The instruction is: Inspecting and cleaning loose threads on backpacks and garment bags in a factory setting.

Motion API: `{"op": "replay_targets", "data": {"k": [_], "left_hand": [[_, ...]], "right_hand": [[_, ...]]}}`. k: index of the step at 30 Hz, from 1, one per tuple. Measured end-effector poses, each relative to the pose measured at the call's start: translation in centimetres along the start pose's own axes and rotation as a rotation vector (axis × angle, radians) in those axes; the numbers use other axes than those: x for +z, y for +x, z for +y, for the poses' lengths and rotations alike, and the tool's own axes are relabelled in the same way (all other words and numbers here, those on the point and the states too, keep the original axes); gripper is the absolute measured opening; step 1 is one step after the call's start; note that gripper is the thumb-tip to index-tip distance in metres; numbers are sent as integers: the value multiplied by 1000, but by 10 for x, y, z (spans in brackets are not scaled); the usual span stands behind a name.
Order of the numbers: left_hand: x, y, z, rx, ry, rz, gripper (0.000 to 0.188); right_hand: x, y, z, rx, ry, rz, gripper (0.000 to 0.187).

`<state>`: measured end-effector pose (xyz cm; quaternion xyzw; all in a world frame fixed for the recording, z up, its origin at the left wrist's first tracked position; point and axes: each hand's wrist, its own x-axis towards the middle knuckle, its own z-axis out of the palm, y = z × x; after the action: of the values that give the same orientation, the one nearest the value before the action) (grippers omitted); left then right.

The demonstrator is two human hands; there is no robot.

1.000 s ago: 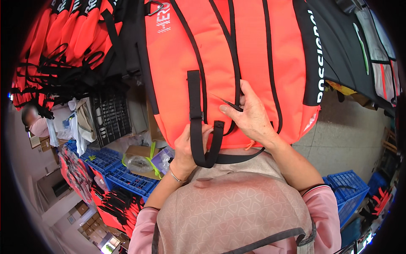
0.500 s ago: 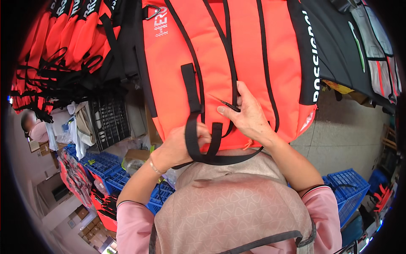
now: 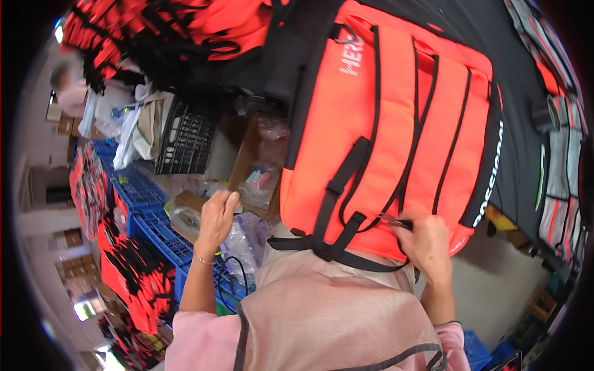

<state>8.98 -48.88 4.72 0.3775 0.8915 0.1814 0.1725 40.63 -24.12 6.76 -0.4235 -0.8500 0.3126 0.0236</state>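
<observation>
An orange backpack [image 3: 383, 136] with black straps and piping lies in front of me, its lower edge against my beige apron. My right hand [image 3: 428, 247] rests on the bag's lower right corner, closed around a small dark metal tool [image 3: 396, 221] whose tip touches the fabric near a strap. Off the bag and to its left, my left hand [image 3: 216, 216] hangs with its fingers curled over a cardboard box [image 3: 185, 204] of clear plastic bags. I cannot make out whether anything is in it. A black strap loop [image 3: 337, 244] crosses the bag's bottom edge.
A black plastic crate [image 3: 185, 139] stands at the back left, with blue crates [image 3: 145, 198] below it. More orange bags [image 3: 185, 31] are piled along the top, and black and grey ones [image 3: 554, 179] lie to the right. Another person [image 3: 71, 93] sits at the far left.
My left hand has let go of the black strap and moved left and down to the cardboard box. The bag now lies tilted and further right. My right hand stays at its lower edge.
</observation>
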Motion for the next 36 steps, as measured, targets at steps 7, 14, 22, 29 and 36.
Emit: {"op": "replay_targets", "data": {"k": [7,14,22,29,36], "left_hand": [[55,59,37,-47,-1010,-278,74],[70,66,55,99,-877,-439,75],[71,84,41,95,-960,-488,60],[77,104,69,-62,-1275,-717,70],[100,99,88,13,-810,-353,76]], "right_hand": [[-6,66,-53,-413,413,274,18],[79,66,-40,-466,158,82,50],[25,56,-34,-278,806,3,11],[-29,160,-72,-431,596,304,11],[-11,238,-118,-76,336,110,49]]}}
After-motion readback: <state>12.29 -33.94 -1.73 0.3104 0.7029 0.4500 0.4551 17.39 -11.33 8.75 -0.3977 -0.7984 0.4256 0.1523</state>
